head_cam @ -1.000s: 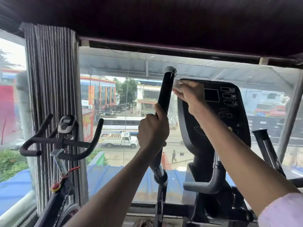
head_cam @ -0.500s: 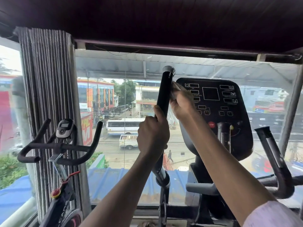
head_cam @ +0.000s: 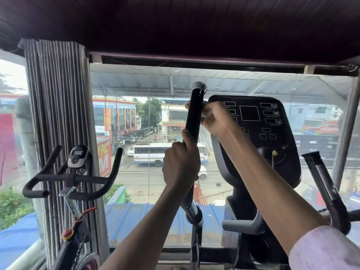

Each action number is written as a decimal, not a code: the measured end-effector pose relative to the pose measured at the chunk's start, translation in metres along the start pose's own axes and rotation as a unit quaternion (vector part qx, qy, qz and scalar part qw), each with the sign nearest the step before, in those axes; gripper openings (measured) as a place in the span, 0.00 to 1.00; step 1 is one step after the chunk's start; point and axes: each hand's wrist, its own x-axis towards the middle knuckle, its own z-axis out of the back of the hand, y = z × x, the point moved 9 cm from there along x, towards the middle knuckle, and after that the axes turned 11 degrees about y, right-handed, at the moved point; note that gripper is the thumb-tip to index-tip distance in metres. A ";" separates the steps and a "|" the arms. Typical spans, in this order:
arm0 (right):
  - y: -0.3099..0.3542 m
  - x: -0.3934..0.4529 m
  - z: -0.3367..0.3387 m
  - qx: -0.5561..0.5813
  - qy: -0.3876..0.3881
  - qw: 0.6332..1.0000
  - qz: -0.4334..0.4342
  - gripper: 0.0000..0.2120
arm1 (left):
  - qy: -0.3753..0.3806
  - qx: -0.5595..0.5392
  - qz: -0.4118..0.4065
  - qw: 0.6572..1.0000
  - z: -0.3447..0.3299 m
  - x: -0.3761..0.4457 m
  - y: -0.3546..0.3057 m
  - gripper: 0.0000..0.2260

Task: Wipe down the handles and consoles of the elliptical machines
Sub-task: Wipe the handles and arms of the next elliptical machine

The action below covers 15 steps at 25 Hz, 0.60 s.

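A dark ceiling (head_cam: 175,22) fills the top of the head view, and below it a wide window (head_cam: 136,182) looks down on a street with a white bus (head_cam: 155,153). A grey pleated curtain (head_cam: 56,114) hangs at 9 o'clock, and in front of it stands an exercise bike (head_cam: 76,180) with curved black handlebars and a small display.

The elliptical's left handle (head_cam: 194,115) rises upright at the centre, capped at 12 o'clock. The left hand (head_cam: 180,168) grips it at mid-height, fingers curled round the bar, thumb up along it. At 1 o'clock from that hand, the right hand (head_cam: 215,119) closes round the upper handle just under the cap; a pale scrap shows at its fingers, too unclear to name. The black console (head_cam: 272,133) sits directly behind the right hand at 3 o'clock from the handle, and the right handle (head_cam: 321,182) leans at 4 o'clock
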 end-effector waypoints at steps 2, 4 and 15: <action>-0.002 -0.005 0.004 0.030 0.004 1.000 0.003 0.11 | -0.002 -0.010 0.012 1.000 -0.002 0.001 0.006 0.33; 0.005 0.001 0.006 0.054 -0.017 0.998 0.024 0.09 | -0.004 -0.024 0.022 0.999 -0.004 0.000 0.009 0.38; 0.005 -0.020 0.009 -0.010 -0.003 0.999 0.050 0.11 | -0.008 -0.031 0.022 0.999 -0.002 -0.003 0.007 0.39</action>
